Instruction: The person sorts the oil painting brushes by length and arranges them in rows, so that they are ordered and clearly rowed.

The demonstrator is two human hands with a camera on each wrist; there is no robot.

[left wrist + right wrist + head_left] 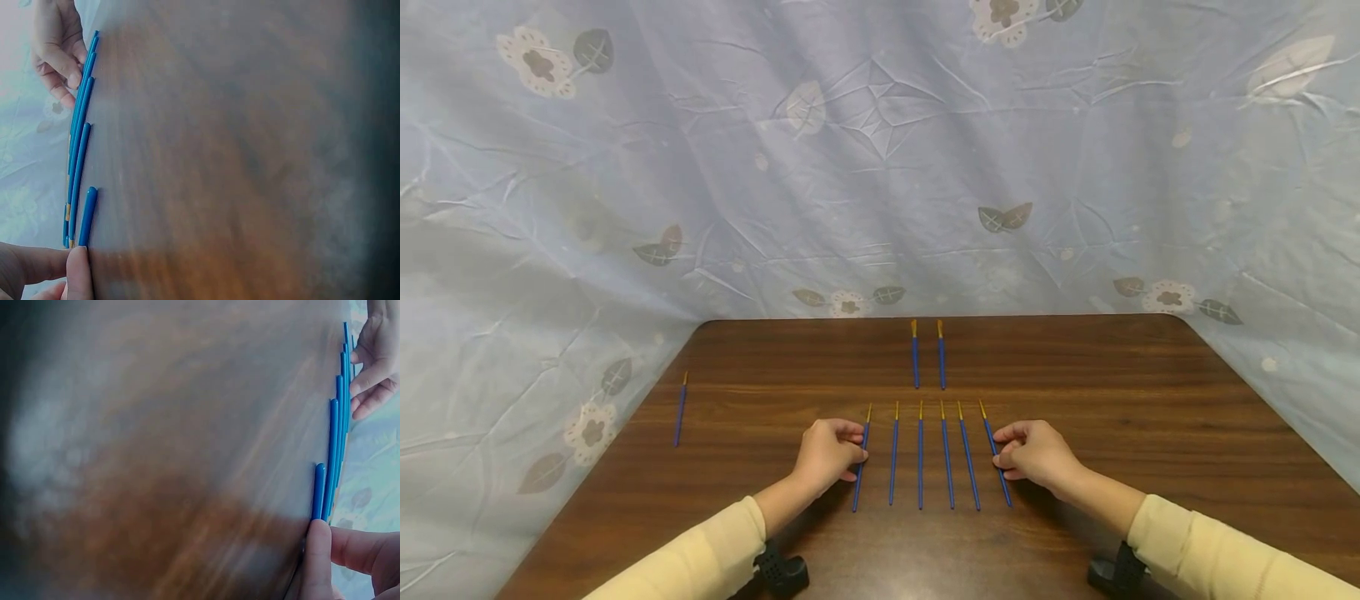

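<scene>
Several thin paintbrushes with blue handles and yellowish tips lie in a row, with a middle one [921, 462] between the two hands. My left hand [829, 457] pinches the leftmost paintbrush [857, 490] from its outer side; in the left wrist view the thumb lies against the blue handle [89, 215]. At the row's other end, my right hand [1037, 454] pinches the rightmost paintbrush [988, 429]. The right wrist view shows that handle's rounded end [319, 487] just beyond the thumb. Both held brushes lie on the table, and their handle parts under the fingers are hidden.
Two wider-tipped paintbrushes [915, 362] lie behind the row, near the back edge of the brown wooden table [1075, 367]. Another paintbrush [681, 412] lies alone toward the left edge. A pale floral cloth [880, 167] hangs around the back and sides.
</scene>
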